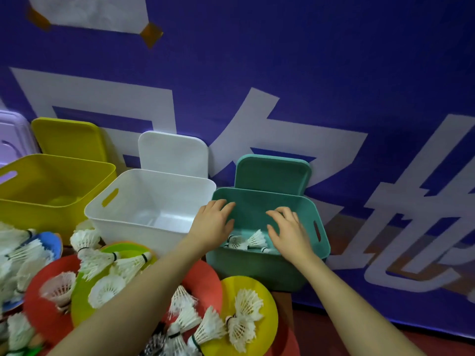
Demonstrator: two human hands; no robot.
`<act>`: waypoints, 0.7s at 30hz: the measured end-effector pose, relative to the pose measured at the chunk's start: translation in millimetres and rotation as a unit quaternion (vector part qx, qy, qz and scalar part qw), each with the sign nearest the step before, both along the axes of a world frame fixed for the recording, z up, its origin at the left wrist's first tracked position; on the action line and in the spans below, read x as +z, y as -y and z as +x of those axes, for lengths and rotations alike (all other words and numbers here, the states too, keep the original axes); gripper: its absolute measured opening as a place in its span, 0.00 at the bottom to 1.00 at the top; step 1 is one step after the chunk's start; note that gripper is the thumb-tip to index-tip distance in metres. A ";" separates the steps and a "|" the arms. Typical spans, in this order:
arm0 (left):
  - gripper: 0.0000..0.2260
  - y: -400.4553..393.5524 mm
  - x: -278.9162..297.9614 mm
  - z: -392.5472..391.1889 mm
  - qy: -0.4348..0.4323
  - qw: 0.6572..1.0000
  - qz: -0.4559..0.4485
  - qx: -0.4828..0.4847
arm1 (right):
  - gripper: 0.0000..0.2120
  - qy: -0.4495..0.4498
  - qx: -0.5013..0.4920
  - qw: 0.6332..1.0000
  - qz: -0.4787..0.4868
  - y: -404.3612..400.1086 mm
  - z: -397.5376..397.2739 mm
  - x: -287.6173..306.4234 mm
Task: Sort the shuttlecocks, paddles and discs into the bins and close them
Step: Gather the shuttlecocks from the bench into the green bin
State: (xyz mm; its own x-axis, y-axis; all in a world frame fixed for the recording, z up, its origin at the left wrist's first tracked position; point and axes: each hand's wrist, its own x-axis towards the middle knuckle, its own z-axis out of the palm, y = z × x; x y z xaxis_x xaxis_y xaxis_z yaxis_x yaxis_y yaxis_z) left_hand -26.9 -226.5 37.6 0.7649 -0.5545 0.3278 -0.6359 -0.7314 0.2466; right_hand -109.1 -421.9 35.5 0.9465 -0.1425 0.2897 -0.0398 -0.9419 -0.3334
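Three open bins stand in a row: yellow [15, 199], white [108, 222] and teal [257, 265]. Each has its lid leaning on the wall behind: yellow lid [69, 140], white lid [174, 154], teal lid [272, 174]. Both my hands hover over the teal bin, fingers spread, holding nothing: my left hand [212, 223] at its left rim, my right hand [289, 229] over its right half. A few white shuttlecocks [248, 241] lie inside it. Many more shuttlecocks [102, 263] lie on red [43, 312], green [79, 309] and yellow [267, 299] discs in front.
A blue banner wall [334, 86] with large white characters stands right behind the bins. A pale purple lid or container [12, 134] sits at the far left. A blue disc [51, 240] lies under shuttlecocks at the left. The table edge falls away on the right to a red floor [334, 337].
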 end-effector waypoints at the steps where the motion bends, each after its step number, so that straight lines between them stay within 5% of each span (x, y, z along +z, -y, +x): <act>1: 0.21 -4.8 -1.2 -5.2 -0.002 1.000 -0.002 -0.006 | 0.18 0.005 0.011 1.000 0.005 -4.4 -5.9 -2.1; 8: 0.21 -44.4 -17.5 -43.5 -0.013 0.999 -0.003 -0.040 | 0.16 0.024 0.073 0.997 0.031 -40.9 -50.0 -23.8; 12: 0.19 -69.3 -39.9 -66.5 -0.062 0.997 0.024 -0.037 | 0.19 -0.049 0.086 0.995 0.021 -58.5 -71.1 -43.4; 21: 0.25 -87.9 -91.6 -107.5 -0.097 0.985 0.110 -0.089 | 0.36 -0.173 -0.033 0.982 -0.068 -99.1 -114.0 -102.3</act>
